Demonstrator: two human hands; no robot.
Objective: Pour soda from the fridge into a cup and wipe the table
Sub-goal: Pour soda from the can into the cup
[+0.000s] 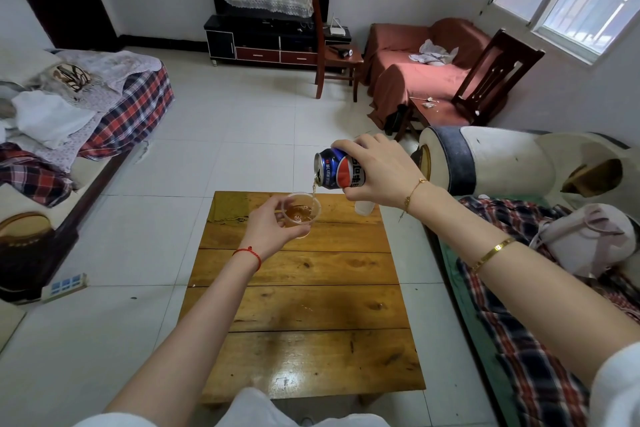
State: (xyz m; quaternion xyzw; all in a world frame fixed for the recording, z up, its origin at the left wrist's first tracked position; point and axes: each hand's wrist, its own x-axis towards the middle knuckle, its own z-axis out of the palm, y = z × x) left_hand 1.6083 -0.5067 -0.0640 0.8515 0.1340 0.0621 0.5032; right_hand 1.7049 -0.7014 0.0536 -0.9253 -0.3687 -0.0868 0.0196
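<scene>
My right hand (381, 168) grips a blue soda can (337, 169), tipped on its side with its mouth to the left. A thin brown stream falls from the can into a clear plastic cup (302, 213). My left hand (268, 227) holds that cup above the far end of the low wooden table (304, 305). The cup is partly filled with brown soda. A second pale cup (364, 207) stands on the table's far right corner, partly hidden behind my right hand.
A sofa with plaid covers (114, 107) lies on the left, another sofa with a pale bag (585, 239) on the right. Wooden chairs (491, 80), a red-covered armchair (415, 76) and a TV cabinet (263, 45) stand across the white tiled floor.
</scene>
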